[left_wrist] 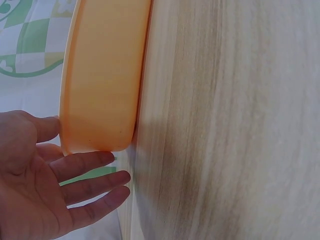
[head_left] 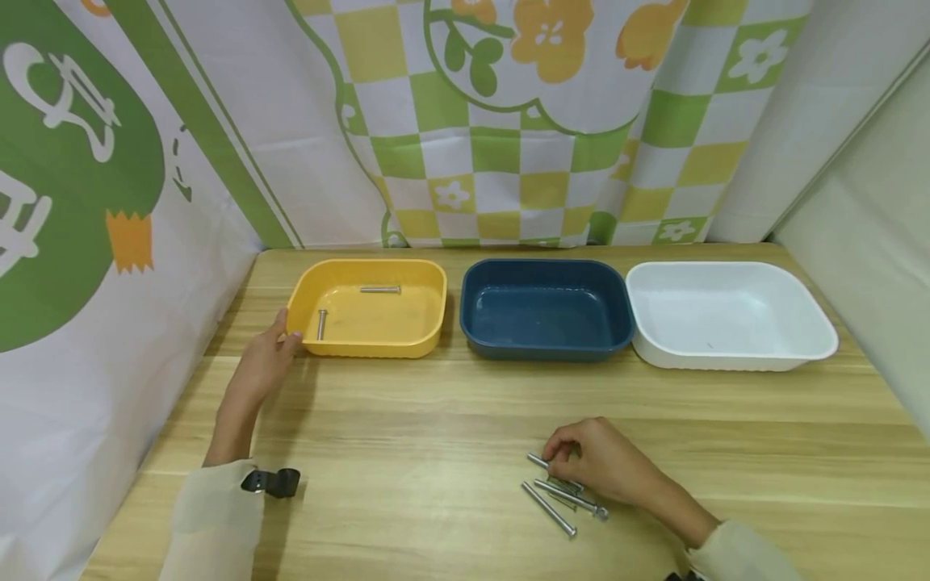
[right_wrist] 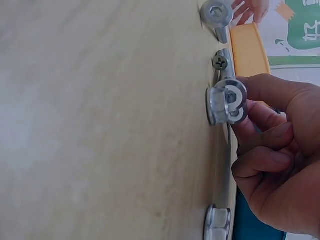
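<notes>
At the left, my left hand (head_left: 263, 363) holds the near-left corner of a yellow plastic tray (head_left: 370, 349), thumb at its rim and other fingers along the outer wall. Two metal bolts lie in this tray, one upright in the view (head_left: 322, 324) and one crosswise (head_left: 380, 289). My right hand (head_left: 606, 461) pinches a bolt (head_left: 538, 460) at a small pile on the table, thumb and forefinger together. Beside it lie a long bolt (head_left: 548, 510) and another bolt with a nut and washer (head_left: 570, 495). The right wrist view shows bolt heads and a nut (right_wrist: 218, 106) close to the fingertips.
A dark blue tray (head_left: 548, 353) stands in the middle of the back row and a white tray (head_left: 726, 361) at its right, their rims close together. Behind the wooden table (head_left: 407, 452) hangs a patterned cloth (head_left: 508, 161). Another cloth (head_left: 109, 387) borders the left side.
</notes>
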`<state>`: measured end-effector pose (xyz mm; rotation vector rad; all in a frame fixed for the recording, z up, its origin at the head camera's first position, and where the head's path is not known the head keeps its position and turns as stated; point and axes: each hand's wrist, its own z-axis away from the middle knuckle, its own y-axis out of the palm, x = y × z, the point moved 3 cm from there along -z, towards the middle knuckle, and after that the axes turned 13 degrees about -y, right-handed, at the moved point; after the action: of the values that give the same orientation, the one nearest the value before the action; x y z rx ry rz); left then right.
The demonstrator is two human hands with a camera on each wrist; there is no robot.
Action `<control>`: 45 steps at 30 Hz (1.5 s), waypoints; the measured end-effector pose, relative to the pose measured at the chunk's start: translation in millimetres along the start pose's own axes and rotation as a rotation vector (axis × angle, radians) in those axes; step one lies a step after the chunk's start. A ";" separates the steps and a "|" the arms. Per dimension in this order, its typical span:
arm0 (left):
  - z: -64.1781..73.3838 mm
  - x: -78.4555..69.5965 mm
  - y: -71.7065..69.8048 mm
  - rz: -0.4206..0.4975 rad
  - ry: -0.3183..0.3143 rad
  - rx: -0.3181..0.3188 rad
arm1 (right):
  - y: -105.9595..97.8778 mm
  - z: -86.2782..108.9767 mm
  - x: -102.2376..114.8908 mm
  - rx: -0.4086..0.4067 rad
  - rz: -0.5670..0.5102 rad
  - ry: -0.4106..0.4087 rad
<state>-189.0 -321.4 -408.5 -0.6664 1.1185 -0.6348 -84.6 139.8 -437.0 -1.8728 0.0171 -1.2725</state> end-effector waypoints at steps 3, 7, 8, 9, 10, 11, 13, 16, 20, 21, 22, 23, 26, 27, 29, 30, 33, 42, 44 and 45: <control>-0.6 0.2 0.3 -0.002 -0.002 -0.004 | 0.2 -0.9 1.6 0.007 0.008 0.002; -0.8 0.1 0.5 -0.005 -0.007 -0.005 | -0.1 -2.2 3.7 0.012 0.033 -0.004; -0.8 0.2 0.4 -0.006 -0.007 -0.005 | -0.1 -2.4 4.2 0.013 0.037 -0.005; -0.7 0.2 0.3 -0.007 -0.008 -0.006 | -0.3 -2.7 4.6 0.013 0.043 -0.007; -0.7 0.3 0.1 -0.010 -0.007 -0.007 | -0.4 -3.0 4.8 0.013 0.047 -0.007; -0.4 0.2 0.1 -0.010 -0.007 -0.008 | -0.5 -3.2 5.1 0.012 0.051 -0.007; 0.1 -0.1 0.0 -0.010 -0.003 -0.008 | -0.8 -3.7 5.4 0.009 0.053 -0.007; 0.8 -0.3 -0.1 -0.008 0.000 -0.008 | -1.2 -5.3 5.9 0.004 0.053 -0.014; 2.0 -0.4 0.0 -0.007 0.003 -0.015 | -3.5 -10.8 6.8 -0.002 0.048 -0.025; 2.1 -0.3 0.0 -0.006 0.003 -0.016 | -4.4 -12.9 7.0 -0.002 0.051 -0.023; 2.1 -0.1 -0.1 -0.007 0.004 -0.016 | -5.5 -15.1 7.4 -0.001 0.056 -0.022; 2.1 0.1 -0.1 -0.006 0.004 -0.016 | -6.7 -17.5 7.9 0.000 0.063 -0.021; 2.4 -0.1 -0.4 0.000 0.006 -0.015 | -10.7 -26.1 11.1 0.006 0.083 -0.020; 2.5 -0.4 -0.3 0.004 0.007 -0.013 | -12.1 -29.4 12.7 0.008 0.088 -0.023; 2.4 -0.6 -0.1 0.014 0.007 -0.012 | -15.1 -37.1 16.0 0.011 0.096 -0.023; 2.3 -0.9 0.0 0.018 0.009 -0.012 | -16.6 -41.2 17.7 0.011 0.099 -0.024; 1.8 -1.3 -0.1 0.028 0.012 -0.014 | -19.8 -55.4 23.4 0.004 0.120 -0.039; 2.5 -1.6 -1.2 0.033 0.010 -0.013 | -21.8 -93.2 40.8 -0.008 0.198 -0.143; 2.7 -1.1 -1.3 0.037 0.008 -0.013 | -23.1 -101.6 44.8 -0.007 0.203 -0.159; 2.9 -0.9 -1.1 0.039 0.006 -0.013 | -24.2 -106.0 46.7 -0.008 0.201 -0.163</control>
<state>-186.7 -321.0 -406.3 -0.6531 1.1396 -0.5974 -153.7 68.0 -373.2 -1.9238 0.1212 -0.9832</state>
